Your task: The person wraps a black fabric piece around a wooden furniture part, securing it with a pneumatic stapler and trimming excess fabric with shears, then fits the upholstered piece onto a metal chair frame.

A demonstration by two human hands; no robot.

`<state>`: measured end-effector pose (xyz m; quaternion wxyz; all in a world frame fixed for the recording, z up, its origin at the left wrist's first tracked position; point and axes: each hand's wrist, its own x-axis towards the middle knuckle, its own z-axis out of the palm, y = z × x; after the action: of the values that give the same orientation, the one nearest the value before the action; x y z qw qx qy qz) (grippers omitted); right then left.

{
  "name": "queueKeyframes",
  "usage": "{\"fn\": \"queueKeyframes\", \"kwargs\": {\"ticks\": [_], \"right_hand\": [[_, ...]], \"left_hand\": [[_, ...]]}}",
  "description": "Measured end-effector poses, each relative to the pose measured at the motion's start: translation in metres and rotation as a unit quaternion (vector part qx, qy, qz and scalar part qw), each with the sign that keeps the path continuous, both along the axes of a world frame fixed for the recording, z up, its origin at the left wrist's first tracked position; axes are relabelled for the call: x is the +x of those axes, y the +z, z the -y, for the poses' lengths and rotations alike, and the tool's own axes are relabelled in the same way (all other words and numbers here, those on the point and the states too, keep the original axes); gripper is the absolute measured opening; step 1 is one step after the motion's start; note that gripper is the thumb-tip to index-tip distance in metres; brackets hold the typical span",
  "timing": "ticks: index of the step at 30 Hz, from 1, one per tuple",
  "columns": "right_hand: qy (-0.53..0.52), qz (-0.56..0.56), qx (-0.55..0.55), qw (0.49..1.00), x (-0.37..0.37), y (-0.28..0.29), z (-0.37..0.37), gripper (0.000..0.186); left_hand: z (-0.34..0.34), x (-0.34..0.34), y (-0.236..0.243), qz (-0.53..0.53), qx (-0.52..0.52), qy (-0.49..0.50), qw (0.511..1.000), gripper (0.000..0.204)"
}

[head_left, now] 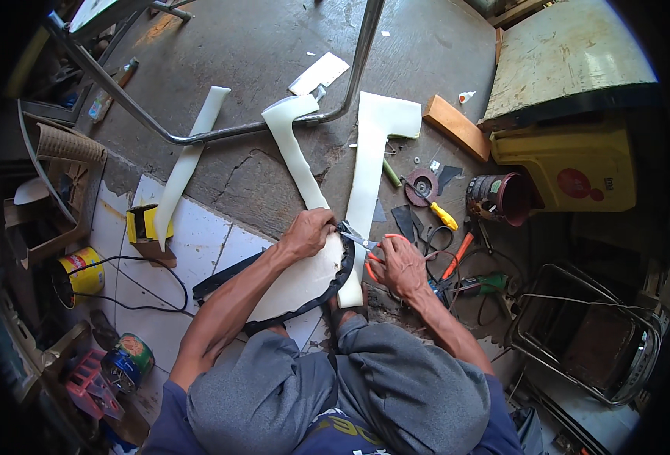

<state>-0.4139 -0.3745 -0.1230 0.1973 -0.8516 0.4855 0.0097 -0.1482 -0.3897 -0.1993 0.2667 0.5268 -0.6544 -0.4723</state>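
Across my lap lies a pale seat-shaped board (293,287) with black cover material (342,279) folded over its rim. My left hand (306,233) is closed on the black material at the board's far edge, its fingertips pinched together. In my right hand (402,267) are scissors (373,246) with orange handles, my fingers in the loops. Their blades point left and meet the black edge close to my left fingertips; whether they are cutting into it is too small to tell. A long white foam strip (364,174) passes beneath the scissors and down beside the board.
More white foam strips (293,148) lie ahead, under a bent metal tube frame (233,132). To the right are a yellow-handled screwdriver (444,216), a grinding disc (421,186), a wooden block (457,127) and a stained can (498,197). Cardboard and tins (76,277) stand left.
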Motion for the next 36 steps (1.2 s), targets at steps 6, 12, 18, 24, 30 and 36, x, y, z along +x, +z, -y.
{"fn": "queueKeyframes", "kwargs": {"ticks": [6,12,18,24,30,36], "right_hand": [[0.117,0.005,-0.021,0.993,-0.021,-0.01,0.014,0.037],[0.199,0.001,-0.03,0.979,-0.02,-0.021,0.009,0.035],[0.271,0.01,-0.027,0.962,-0.03,-0.02,0.02,0.033],[0.247,0.022,-0.044,0.968,-0.032,-0.017,0.007,0.033],[0.259,0.039,-0.061,0.963,-0.022,-0.016,0.01,0.036],[0.273,0.046,-0.042,0.96,-0.017,-0.015,0.014,0.036]], "left_hand": [[-0.013,0.006,0.026,-0.015,0.081,0.022,0.996,0.015],[-0.044,0.013,0.01,-0.12,0.074,0.118,0.983,0.028],[-0.055,0.009,0.042,-0.022,0.038,-0.008,0.999,0.021],[-0.074,0.001,0.038,0.029,-0.048,0.009,0.998,0.015],[-0.08,-0.006,0.042,0.004,-0.056,0.012,0.998,0.014],[-0.078,-0.008,0.049,0.016,-0.072,0.031,0.997,0.012]]}}
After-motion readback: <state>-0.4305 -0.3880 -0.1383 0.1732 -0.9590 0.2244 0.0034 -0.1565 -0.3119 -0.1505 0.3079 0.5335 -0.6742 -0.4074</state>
